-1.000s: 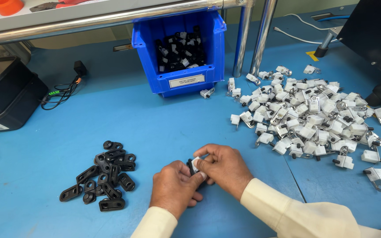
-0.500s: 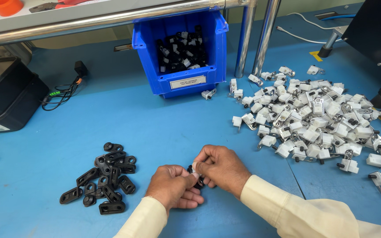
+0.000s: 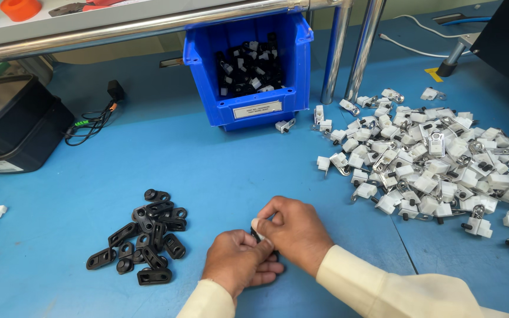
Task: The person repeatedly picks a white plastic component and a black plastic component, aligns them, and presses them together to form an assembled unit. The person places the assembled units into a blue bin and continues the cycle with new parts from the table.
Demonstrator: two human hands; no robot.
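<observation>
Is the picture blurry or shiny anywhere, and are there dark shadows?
Head view: sharp nearly everywhere; the metal rail shows bright glare streaks; soft, faint shadows lie under the left hand and right hand; the blue bin is dim inside; the poles lean, a wide-lens distortion.

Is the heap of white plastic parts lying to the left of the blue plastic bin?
No, the heap of white plastic parts lies on the blue table to the right of the blue plastic bin.
</observation>
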